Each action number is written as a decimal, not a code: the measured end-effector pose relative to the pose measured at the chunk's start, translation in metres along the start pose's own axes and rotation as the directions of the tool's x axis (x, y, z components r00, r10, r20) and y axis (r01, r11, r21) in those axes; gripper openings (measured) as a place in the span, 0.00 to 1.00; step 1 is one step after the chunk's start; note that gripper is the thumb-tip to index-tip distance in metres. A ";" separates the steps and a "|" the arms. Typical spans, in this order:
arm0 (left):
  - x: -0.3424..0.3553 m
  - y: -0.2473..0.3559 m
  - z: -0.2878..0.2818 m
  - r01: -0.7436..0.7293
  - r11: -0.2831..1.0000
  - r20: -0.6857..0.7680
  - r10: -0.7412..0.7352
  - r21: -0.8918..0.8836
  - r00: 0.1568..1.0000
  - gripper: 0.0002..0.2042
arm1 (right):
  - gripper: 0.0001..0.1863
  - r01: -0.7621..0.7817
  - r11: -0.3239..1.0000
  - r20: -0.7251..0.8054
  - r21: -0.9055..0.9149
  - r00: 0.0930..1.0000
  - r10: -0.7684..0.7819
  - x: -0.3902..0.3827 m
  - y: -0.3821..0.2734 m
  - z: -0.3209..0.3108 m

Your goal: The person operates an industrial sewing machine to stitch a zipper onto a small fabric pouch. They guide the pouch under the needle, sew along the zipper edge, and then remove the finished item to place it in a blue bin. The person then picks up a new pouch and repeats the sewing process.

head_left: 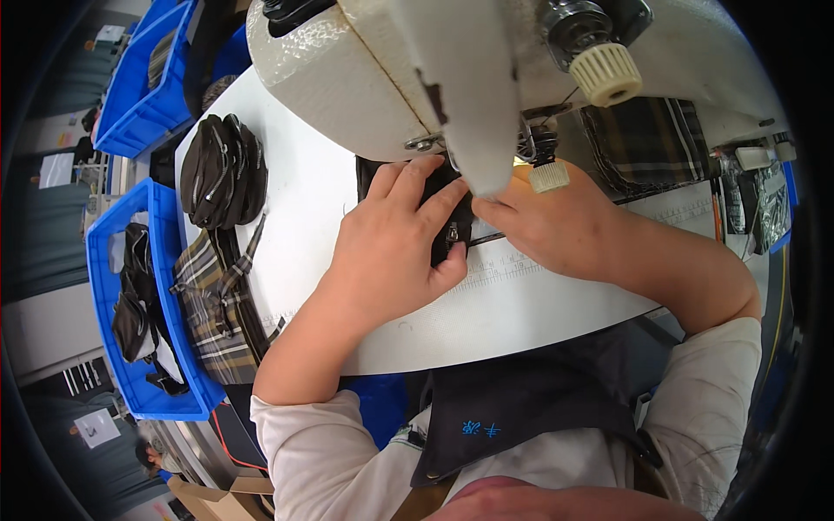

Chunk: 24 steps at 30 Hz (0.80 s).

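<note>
A dark fabric piece with a zipper (441, 250) lies on the white table under the sewing machine (347, 82). My left hand (391, 239) presses on it with fingers spread, and the thumb rests beside the metal zipper pull (453, 232). On the other side of the machine's pale front lever (478, 113), my right hand (565, 226) is closed at the edge of the dark piece. Its fingertips are partly hidden by the machine parts. The needle area is hidden as well.
Stacked dark zippered pieces (223, 172) sit at the table's left, with plaid fabric (217, 313) hanging over the edge below. Blue bins (201, 347) stand beside the table. Folded plaid fabric (647, 143) lies at the right. A ruler strip (512, 265) runs along the table.
</note>
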<state>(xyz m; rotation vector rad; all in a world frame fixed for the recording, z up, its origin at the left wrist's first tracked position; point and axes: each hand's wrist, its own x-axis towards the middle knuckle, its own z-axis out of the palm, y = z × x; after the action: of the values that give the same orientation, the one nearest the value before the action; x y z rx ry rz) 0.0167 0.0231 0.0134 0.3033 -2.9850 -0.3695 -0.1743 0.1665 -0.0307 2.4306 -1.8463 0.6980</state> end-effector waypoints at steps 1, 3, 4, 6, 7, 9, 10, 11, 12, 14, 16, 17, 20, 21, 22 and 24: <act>0.000 0.001 0.001 0.005 1.000 -0.008 -0.005 0.007 1.000 0.30 | 0.08 0.007 1.000 -0.002 -0.010 1.000 -0.007 0.001 0.000 -0.001; -0.001 0.003 0.002 0.007 1.000 -0.023 -0.007 0.027 1.000 0.29 | 0.08 0.020 0.999 -0.005 -0.029 1.000 -0.020 0.002 -0.001 -0.004; -0.001 0.004 0.002 0.003 0.999 -0.028 -0.002 0.041 1.000 0.29 | 0.11 0.025 0.998 0.024 -0.050 0.999 -0.024 0.001 -0.001 -0.004; 0.000 0.006 0.002 -0.007 0.998 -0.028 0.009 0.061 1.000 0.28 | 0.17 0.036 0.995 0.082 -0.091 0.996 -0.029 -0.002 -0.001 -0.004; 0.000 0.007 0.000 -0.013 0.997 -0.023 0.015 0.069 1.000 0.27 | 0.17 0.039 0.995 0.099 -0.092 0.995 -0.029 -0.002 -0.001 -0.005; 0.001 0.005 0.000 -0.069 0.992 -0.020 0.072 0.102 0.997 0.26 | 0.17 0.043 0.994 0.135 -0.095 0.990 -0.030 -0.002 -0.001 -0.008; 0.002 0.002 0.001 -0.117 0.985 -0.023 0.121 0.129 0.992 0.26 | 0.17 0.046 0.994 0.137 -0.102 0.990 -0.032 -0.001 -0.001 -0.009; 0.003 0.000 0.001 -0.164 0.974 -0.025 0.170 0.156 0.985 0.26 | 0.17 0.048 0.993 0.140 -0.109 0.990 -0.033 -0.001 -0.002 -0.009; 0.003 0.001 0.000 -0.147 0.976 -0.013 0.151 0.163 0.988 0.26 | 0.17 0.051 0.992 0.143 -0.115 0.989 -0.034 0.000 -0.002 -0.010; 0.002 0.006 -0.002 -0.110 0.978 0.009 0.110 0.176 0.994 0.26 | 0.17 0.053 0.992 0.139 -0.116 0.990 -0.036 -0.001 0.000 -0.010; 0.002 0.008 0.001 -0.093 0.984 -0.003 0.094 0.150 0.996 0.27 | 0.13 0.038 0.993 0.129 -0.109 0.991 -0.024 0.000 0.000 -0.010; 0.002 0.009 0.002 -0.083 0.987 -0.010 0.085 0.138 0.996 0.27 | 0.09 0.022 0.995 0.121 -0.100 0.993 -0.010 0.001 -0.001 -0.010; 0.001 0.011 0.003 -0.070 0.990 -0.027 0.074 0.121 0.997 0.27 | 0.06 0.000 0.995 0.119 -0.096 0.993 0.012 0.001 -0.001 -0.010; 0.001 0.012 0.003 -0.059 0.991 -0.027 0.063 0.118 0.998 0.28 | 0.06 -0.004 0.995 0.122 -0.097 0.992 0.016 0.001 -0.001 -0.010; 0.001 0.012 0.004 -0.049 0.992 -0.028 0.052 0.113 0.998 0.28 | 0.06 0.000 0.995 0.121 -0.095 0.993 0.012 0.001 -0.001 -0.011; 0.001 0.013 0.005 -0.032 0.994 -0.028 0.035 0.102 0.999 0.28 | 0.07 0.006 0.996 0.120 -0.091 0.993 0.005 0.002 -0.001 -0.012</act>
<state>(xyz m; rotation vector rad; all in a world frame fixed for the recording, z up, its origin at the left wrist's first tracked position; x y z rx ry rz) 0.0129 0.0361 0.0121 0.2662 -2.9812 -0.2080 -0.1768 0.1686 -0.0194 2.4651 -1.8732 0.4657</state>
